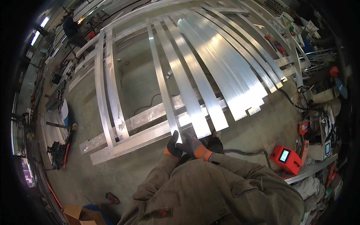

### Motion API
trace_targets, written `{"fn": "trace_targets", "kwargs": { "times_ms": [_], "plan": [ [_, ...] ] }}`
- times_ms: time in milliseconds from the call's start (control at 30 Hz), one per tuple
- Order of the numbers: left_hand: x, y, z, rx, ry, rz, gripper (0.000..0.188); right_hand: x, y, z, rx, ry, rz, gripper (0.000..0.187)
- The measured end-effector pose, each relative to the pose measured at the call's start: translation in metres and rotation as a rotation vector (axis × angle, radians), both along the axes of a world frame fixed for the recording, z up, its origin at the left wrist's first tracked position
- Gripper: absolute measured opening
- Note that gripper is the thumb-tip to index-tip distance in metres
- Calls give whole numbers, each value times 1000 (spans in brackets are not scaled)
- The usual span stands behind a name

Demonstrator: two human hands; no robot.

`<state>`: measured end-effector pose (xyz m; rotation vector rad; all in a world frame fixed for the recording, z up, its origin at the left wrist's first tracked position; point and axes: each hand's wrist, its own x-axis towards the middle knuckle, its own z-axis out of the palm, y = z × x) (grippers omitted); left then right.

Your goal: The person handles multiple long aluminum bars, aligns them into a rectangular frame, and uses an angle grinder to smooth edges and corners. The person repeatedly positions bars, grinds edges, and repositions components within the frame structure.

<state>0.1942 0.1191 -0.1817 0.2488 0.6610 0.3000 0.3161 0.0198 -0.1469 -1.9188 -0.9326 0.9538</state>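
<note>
My left hand (173,147), in a dark glove with an orange cuff, is closed round the near end of a narrow silvery metal bar (162,84). Against the same end is my right hand (194,147), gloved alike, its thumb on the bar and its other fingers partly hidden. This bar lies lengthwise across a pale metal crossbeam (148,135). Just right of it, wider flat metal bars (183,80) lie spaced apart with their near ends jutting past the beam.
Many bars lie side by side as a shiny sheet (225,71) at the right. Two more bars (102,90) rest at the left. A red box with a screen (285,159) stands on a bench, a cable beside it. A cardboard box (84,214) sits lower left; a person (71,28) works far left.
</note>
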Motion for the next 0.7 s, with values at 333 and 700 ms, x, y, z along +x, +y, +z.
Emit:
{"fn": "trace_targets", "kwargs": {
  "times_ms": [333, 700],
  "plan": [
    [-11, -5, 1, 187, -103, 27, 59, 9, -33, -103, 182, 702, -16, 47],
    [-26, 13, -17, -44, -269, 238, 46, 14, -42, -94, 71, 1391, -156, 51]
  ]
}}
